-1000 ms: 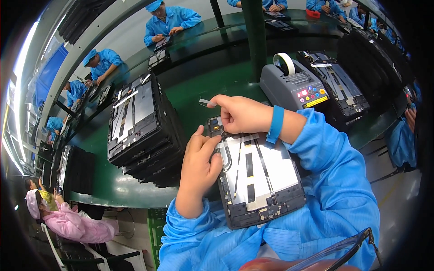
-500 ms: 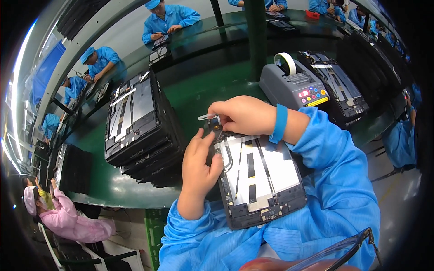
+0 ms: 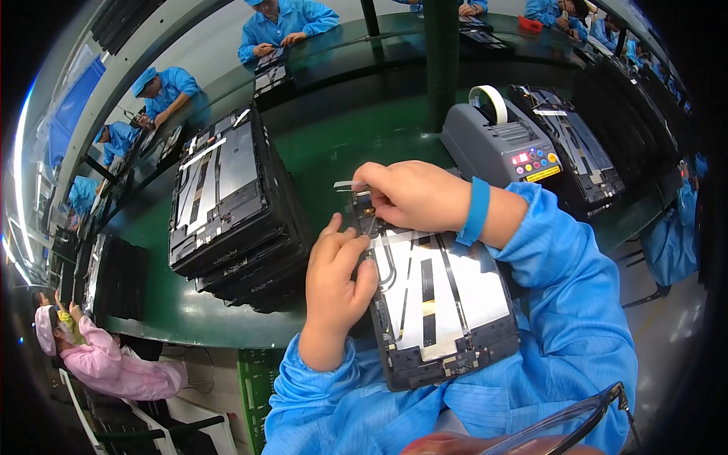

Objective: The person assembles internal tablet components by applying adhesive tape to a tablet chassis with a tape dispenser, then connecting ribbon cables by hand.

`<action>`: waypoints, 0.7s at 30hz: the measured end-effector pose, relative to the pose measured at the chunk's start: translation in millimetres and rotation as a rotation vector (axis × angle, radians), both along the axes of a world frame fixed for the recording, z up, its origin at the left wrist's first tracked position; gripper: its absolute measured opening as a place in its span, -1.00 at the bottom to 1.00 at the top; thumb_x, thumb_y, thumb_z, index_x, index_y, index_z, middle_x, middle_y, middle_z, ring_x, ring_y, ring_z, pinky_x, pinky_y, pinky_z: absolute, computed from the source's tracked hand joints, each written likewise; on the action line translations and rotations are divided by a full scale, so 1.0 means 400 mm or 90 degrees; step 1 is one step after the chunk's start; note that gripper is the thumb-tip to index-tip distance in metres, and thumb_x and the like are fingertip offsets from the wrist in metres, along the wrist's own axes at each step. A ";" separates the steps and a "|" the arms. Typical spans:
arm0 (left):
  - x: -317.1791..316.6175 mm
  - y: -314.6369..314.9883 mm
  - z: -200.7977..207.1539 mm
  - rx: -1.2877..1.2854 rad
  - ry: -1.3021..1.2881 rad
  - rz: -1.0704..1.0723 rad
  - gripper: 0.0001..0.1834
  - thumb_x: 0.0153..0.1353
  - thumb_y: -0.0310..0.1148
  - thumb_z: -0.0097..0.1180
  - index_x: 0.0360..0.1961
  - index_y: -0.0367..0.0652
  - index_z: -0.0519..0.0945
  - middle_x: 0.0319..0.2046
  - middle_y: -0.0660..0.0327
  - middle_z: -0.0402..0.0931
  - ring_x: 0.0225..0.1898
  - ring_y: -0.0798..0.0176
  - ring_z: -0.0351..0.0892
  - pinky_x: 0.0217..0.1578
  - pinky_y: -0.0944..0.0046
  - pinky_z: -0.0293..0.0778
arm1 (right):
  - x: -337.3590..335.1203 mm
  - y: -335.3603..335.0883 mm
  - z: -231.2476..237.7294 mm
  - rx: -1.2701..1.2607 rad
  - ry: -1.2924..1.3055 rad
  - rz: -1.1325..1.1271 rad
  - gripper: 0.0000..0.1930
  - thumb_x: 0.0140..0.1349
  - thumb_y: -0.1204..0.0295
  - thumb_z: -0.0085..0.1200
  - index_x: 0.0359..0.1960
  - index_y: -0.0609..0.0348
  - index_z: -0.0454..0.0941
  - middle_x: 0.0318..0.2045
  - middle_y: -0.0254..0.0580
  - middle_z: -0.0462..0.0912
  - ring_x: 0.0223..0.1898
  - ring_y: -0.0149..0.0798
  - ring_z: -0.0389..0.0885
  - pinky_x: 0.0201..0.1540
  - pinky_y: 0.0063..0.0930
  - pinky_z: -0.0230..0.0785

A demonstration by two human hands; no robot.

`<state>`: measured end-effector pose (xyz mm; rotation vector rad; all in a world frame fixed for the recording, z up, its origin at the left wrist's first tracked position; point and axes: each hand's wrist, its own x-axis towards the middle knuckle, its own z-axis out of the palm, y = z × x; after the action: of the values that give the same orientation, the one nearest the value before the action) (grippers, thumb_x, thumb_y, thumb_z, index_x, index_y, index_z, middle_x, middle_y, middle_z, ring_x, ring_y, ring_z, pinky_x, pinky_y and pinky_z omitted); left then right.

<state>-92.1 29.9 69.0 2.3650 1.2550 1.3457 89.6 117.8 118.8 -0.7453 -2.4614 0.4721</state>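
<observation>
An opened tablet (image 3: 447, 311) with bright silver battery panels, black cables and a dark frame lies tilted against my front. My left hand (image 3: 334, 280) rests along its left edge, thumb apart and fingertips near the upper left corner. At that corner my right hand (image 3: 409, 196), with a blue wristband (image 3: 475, 211), is closed in a pinch over small parts. A thin, shiny sliver shows below its fingertips; I cannot make out what it is. A pale narrow strip (image 3: 347, 184) sticks out left of the right index finger. Clear tape (image 3: 402, 245) crosses the tablet's upper part.
Left on the green table (image 3: 318, 136) stands a stack of similar opened tablets (image 3: 227, 189). A grey tape dispenser (image 3: 500, 144) is ahead right, beside more tablets (image 3: 572, 148). A dark post (image 3: 441, 68) rises behind. Several people in blue work across the table.
The view has shifted slightly. My right hand stays pinched at the tablet's corner, and the pale strip beside it now lies flatter. My left hand has barely moved.
</observation>
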 end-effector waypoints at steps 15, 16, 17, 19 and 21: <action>0.001 -0.005 0.003 -0.009 0.013 0.006 -0.73 -0.08 -0.51 0.01 -0.28 -0.33 0.54 -0.32 -0.06 0.46 0.00 -0.23 0.43 0.11 -0.08 0.29 | -0.006 0.001 -0.010 -0.046 0.063 -0.012 -0.62 -0.02 0.62 0.08 -0.11 0.26 0.32 -0.61 -0.21 0.52 -0.54 -0.18 0.54 -0.47 -0.39 0.36; 0.001 -0.005 0.003 -0.007 0.013 0.006 -0.73 -0.07 -0.51 0.01 -0.28 -0.33 0.55 -0.31 -0.06 0.46 0.00 -0.23 0.43 0.11 -0.08 0.29 | -0.006 0.002 -0.009 -0.056 0.055 -0.012 -0.62 -0.03 0.63 0.08 -0.11 0.26 0.32 -0.61 -0.20 0.52 -0.54 -0.17 0.54 -0.47 -0.39 0.36; 0.000 -0.005 0.002 -0.007 0.014 0.005 -0.73 -0.07 -0.51 0.01 -0.28 -0.33 0.55 -0.31 -0.06 0.46 0.00 -0.23 0.43 0.11 -0.08 0.29 | -0.007 0.002 -0.008 -0.056 0.055 -0.012 -0.62 -0.03 0.63 0.08 -0.11 0.26 0.32 -0.61 -0.20 0.52 -0.54 -0.17 0.54 -0.47 -0.39 0.36; -0.002 -0.005 0.000 -0.026 0.015 0.005 -0.73 -0.07 -0.51 0.01 -0.27 -0.33 0.55 -0.29 -0.07 0.46 0.01 -0.23 0.42 0.11 -0.08 0.29 | -0.009 0.001 -0.004 -0.110 0.043 -0.035 -0.61 -0.03 0.63 0.07 -0.11 0.26 0.32 -0.61 -0.19 0.52 -0.54 -0.18 0.54 -0.47 -0.39 0.36; 0.000 -0.007 0.002 -0.029 0.013 0.010 -0.72 -0.06 -0.51 0.01 -0.26 -0.33 0.54 -0.28 -0.07 0.46 0.02 -0.23 0.41 0.10 -0.08 0.29 | -0.012 -0.004 -0.005 -0.104 0.047 -0.050 -0.61 -0.04 0.63 0.07 -0.10 0.27 0.32 -0.61 -0.19 0.52 -0.54 -0.19 0.55 -0.47 -0.40 0.36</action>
<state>-92.1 27.0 69.7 2.3493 1.2977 1.2862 84.8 116.3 116.6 -0.8710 -2.3352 0.6655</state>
